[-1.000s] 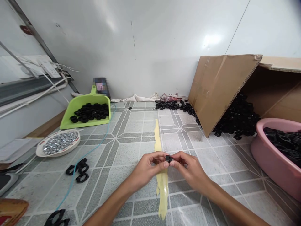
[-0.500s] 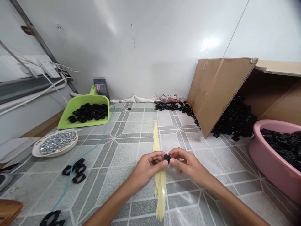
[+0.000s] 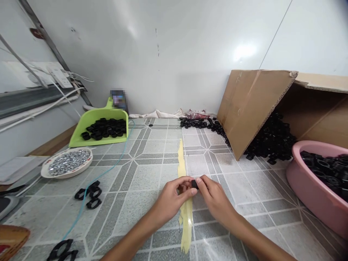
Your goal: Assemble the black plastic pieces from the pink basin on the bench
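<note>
Both hands meet over the yellow strip (image 3: 186,224) on the tiled-pattern surface. My left hand (image 3: 174,195) pinches a small black plastic part (image 3: 194,184) between thumb and fingers. From the other side, my right hand (image 3: 213,192) has its thumb and fingertips closed on the same part, its thumb on top. The fingers cover much of the part, so its exact shape is hidden. Several loose black rings (image 3: 94,195) lie to the left beside a light-blue cord (image 3: 81,210), and more black rings (image 3: 62,250) sit at the near left edge.
A green dustpan (image 3: 77,128) holds black parts, near a plate (image 3: 45,172) of shiny metal pieces. At right, a cardboard box (image 3: 239,108) lies tipped with black parts (image 3: 272,139) spilling out, beside a pink basin (image 3: 304,185) of black parts. More black pieces (image 3: 195,124) line the wall.
My right thumb has shifted from the part's near side up onto its top, and the right hand has turned over more. The view has moved slightly.
</note>
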`<state>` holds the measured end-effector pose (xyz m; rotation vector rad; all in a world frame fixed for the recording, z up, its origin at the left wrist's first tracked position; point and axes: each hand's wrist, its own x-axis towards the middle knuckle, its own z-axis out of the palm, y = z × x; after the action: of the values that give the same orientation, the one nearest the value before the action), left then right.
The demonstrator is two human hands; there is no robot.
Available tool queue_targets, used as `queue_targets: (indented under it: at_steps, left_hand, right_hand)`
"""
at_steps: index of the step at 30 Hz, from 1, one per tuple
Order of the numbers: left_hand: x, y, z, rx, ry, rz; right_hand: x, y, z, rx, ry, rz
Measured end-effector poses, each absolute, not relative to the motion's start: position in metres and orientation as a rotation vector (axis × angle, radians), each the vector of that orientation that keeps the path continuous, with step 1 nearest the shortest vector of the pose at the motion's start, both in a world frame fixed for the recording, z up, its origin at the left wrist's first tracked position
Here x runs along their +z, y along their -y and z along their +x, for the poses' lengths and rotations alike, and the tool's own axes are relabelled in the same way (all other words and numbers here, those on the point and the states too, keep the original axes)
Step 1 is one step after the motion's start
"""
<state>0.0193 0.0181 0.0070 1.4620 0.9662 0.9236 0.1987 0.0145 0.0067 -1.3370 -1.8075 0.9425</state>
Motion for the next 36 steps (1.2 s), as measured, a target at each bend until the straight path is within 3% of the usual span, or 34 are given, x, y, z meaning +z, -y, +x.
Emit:
queue_targets:
  at_steps: [16, 22, 28, 33, 36]
  left_hand:
    - [0.008, -0.025, 0.015, 0.864, -0.845, 1.367]
    - [0.001, -0.023, 0.021, 0.928, -0.896, 1.408]
    - [0.002, -0.017, 0.024, 0.917, -0.969, 1.458]
    - [0.015, -0.012, 0.025, 0.941, -1.081, 1.621]
    - [0.016, -0.013, 0.028, 0.914, -0.995, 1.527]
  right_hand:
    - [0.017, -0.028, 0.212, 1.349, 1.841, -1.214]
    - [0.014, -0.026, 0.209, 1.249, 1.798, -1.334]
    - [0.015, -0.020, 0.206, 0.819, 2.002, -1.356]
    - [0.016, -0.019, 0.201, 1.048, 1.829, -1.423]
    - [0.018, -0.017, 0.203, 0.943, 1.881, -1.361]
